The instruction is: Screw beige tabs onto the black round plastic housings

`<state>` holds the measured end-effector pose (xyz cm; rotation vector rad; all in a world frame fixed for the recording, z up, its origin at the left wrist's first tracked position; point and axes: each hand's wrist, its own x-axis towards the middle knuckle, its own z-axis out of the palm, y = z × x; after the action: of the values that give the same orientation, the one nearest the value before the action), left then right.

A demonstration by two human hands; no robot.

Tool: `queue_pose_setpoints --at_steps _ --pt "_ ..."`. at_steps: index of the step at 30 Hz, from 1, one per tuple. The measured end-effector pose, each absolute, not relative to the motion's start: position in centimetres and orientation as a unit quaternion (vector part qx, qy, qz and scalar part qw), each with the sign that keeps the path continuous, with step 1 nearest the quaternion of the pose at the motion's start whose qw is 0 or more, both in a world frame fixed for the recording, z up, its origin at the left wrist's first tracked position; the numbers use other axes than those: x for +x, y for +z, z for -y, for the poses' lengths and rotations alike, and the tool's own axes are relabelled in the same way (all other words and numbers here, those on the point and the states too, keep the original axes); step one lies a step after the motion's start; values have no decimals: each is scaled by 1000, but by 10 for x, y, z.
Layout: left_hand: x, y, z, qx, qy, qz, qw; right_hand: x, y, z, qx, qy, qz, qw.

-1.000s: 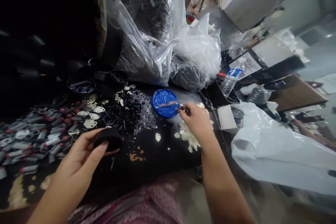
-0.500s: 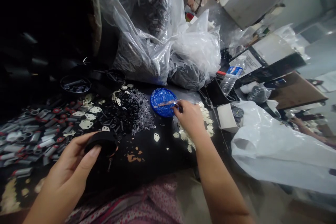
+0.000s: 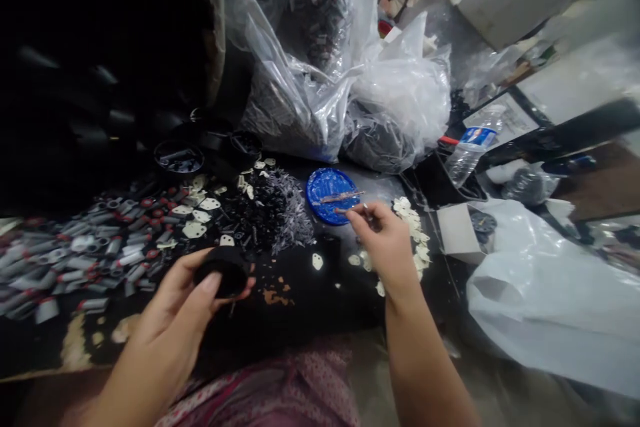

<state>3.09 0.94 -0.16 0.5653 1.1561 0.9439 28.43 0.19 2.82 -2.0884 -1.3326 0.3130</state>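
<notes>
My left hand is closed around a black round cup-like part, its dark hollow side facing up. A blue round lid smeared with something shiny lies ahead on the black table. Across it rests a thin brownish stick. My right hand is at the lid's near right edge, with thumb and fingers pinched on a small thin piece whose kind I cannot make out. Cream flat plates with holes lie just beyond that hand's right side.
Grey tubes with red ends spread over the left. Small black parts and a grey pile lie mid-table. Clear plastic bags stand behind. On the right are a white box, a bottle and a white bag.
The view has shifted, so things sit further right. The stick, earlier at my right fingertips, now lies across the lid apart from them. My left hand has tilted the black part's hollow upward.
</notes>
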Motion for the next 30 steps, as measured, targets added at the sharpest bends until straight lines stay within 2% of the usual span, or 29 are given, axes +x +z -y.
queue_pose_setpoints --at_steps 4,6,11,16,22,24,26,30 --pt "43 7 -9 153 395 -457 782 241 32 7 -708 320 418 470" --pt "45 10 -11 135 372 -420 816 223 37 9 -680 377 398 486" --pt "41 13 -13 105 356 -354 858 200 51 12 -687 337 479 430" --pt "38 10 -8 131 354 -360 853 196 56 12 -683 326 517 400" --pt "27 7 0 380 395 -447 707 195 58 15 -669 309 580 347" --pt "24 6 0 396 383 -444 707 197 60 17 -659 296 603 339" --pt "21 5 1 354 366 -431 745 201 61 18 -639 340 608 327" --pt "16 3 5 276 335 -430 792 207 56 22 -560 569 518 308"
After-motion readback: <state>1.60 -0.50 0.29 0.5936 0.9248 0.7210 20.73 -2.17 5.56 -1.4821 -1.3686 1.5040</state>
